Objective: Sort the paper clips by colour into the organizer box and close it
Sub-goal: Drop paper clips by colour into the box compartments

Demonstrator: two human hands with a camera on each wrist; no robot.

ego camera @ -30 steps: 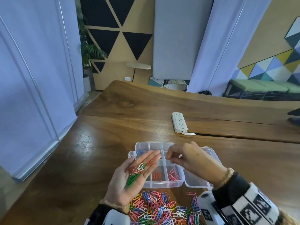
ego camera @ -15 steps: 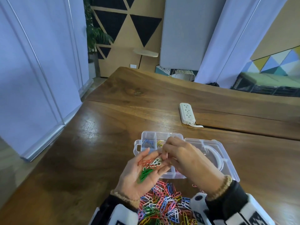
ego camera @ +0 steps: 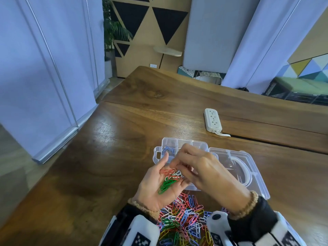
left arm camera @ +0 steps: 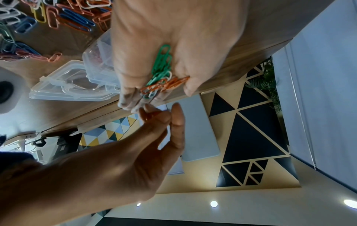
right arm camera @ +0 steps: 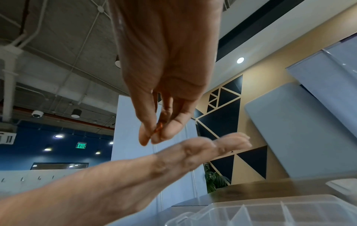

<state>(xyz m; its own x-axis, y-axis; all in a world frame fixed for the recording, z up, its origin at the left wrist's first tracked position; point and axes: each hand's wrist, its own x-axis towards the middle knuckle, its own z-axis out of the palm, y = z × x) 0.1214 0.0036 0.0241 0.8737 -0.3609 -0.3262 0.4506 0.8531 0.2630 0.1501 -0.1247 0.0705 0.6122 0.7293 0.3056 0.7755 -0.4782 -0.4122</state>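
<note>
My left hand (ego camera: 152, 190) is held palm up above the near edge of the clear organizer box (ego camera: 177, 141). Green, white and red paper clips (ego camera: 168, 180) lie loose in its palm, also seen in the left wrist view as a bunch of clips (left arm camera: 162, 67). My right hand (ego camera: 202, 171) reaches over that palm, its thumb and fingertips pinching one red clip (right arm camera: 158, 130). The box stands open, with its lid (ego camera: 252, 171) laid flat to the right. Blue clips (ego camera: 167, 149) sit in a far-left compartment. A mixed pile of clips (ego camera: 184, 219) lies between my wrists.
A white power strip (ego camera: 213, 121) lies on the wooden table (ego camera: 124, 148) beyond the box, its cable running into a slot. The table's left edge borders pale partition panels (ego camera: 44, 77). Both hands hide the box's near compartments.
My right hand came back from over the box's far compartments to the left palm and pinched a red clip. The left hand kept holding its clips, and the view tilted down.
</note>
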